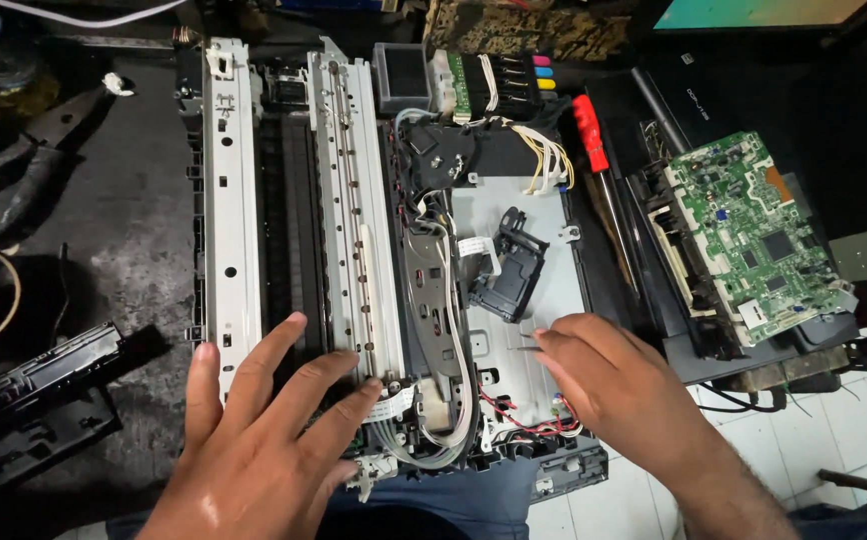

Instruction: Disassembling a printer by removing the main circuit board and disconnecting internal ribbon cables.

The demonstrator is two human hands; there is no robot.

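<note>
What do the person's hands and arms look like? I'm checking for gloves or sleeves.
Both are bare: no gloves, rings, watch or sleeves in view. The left hand looks shiny on its back, maybe damp. The right hand leads into a bare, hairy forearm.

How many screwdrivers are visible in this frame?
1. The red-handled screwdriver lies to the right of the opened printer chassis, beside the green circuit board. Others may be hidden under the parts or the hands.
</note>
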